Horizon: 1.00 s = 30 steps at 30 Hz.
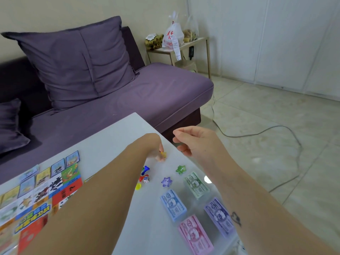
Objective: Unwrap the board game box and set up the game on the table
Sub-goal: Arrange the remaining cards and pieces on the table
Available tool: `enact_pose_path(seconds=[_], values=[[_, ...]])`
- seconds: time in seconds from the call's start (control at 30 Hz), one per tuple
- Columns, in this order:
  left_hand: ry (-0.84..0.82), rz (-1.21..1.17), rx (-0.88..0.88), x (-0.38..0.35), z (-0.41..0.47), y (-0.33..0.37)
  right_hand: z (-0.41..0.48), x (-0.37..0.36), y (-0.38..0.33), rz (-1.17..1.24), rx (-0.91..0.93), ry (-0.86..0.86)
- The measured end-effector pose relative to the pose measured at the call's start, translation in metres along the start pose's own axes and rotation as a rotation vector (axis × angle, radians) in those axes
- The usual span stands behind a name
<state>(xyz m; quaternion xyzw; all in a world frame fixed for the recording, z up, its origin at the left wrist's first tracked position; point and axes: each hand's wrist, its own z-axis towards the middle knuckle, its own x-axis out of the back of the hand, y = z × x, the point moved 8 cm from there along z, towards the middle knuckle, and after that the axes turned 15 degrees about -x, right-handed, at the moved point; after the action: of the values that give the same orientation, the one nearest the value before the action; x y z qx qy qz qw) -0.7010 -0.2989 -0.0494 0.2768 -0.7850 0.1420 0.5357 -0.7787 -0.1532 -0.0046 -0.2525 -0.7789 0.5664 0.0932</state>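
Observation:
The colourful game board (42, 196) lies unfolded at the left of the white table (114, 137). My left hand (154, 144) reaches down near the table's far right edge and pinches a small yellow token (163, 154) against the surface. My right hand (193, 140) hovers just right of it above the table edge, fingers loosely curled, holding nothing. A green star "1" (180, 169) and a purple star "2" (166, 181) lie close by. Blue pawn (146, 169), red pawn (142, 178), die (146, 179) and yellow pawn (138, 186) cluster beside my left forearm.
Stacks of play money lie at the table's right: green (196, 184), blue (173, 204), purple (219, 216), pink (196, 234). A purple sofa (147, 92) with cushions stands behind the table. A side table (185, 46) holds bags. A cable (257, 133) runs across the tiled floor.

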Motion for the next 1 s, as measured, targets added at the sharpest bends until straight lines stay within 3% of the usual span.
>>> enact_pose_path(seconds=[0.8, 0.9, 1.0], values=[[0.021, -0.021, -0.035, 0.005, -0.008, 0.016, 0.005, 0.015, 0.003, 0.063, -0.050, 0.008], [0.115, -0.074, -0.030, 0.011, -0.015, 0.014, 0.005, 0.017, 0.001, 0.071, -0.045, 0.008], [0.301, -0.388, -0.007, 0.024, -0.035, 0.009, 0.001, 0.016, -0.003, -0.010, -0.006, 0.014]])
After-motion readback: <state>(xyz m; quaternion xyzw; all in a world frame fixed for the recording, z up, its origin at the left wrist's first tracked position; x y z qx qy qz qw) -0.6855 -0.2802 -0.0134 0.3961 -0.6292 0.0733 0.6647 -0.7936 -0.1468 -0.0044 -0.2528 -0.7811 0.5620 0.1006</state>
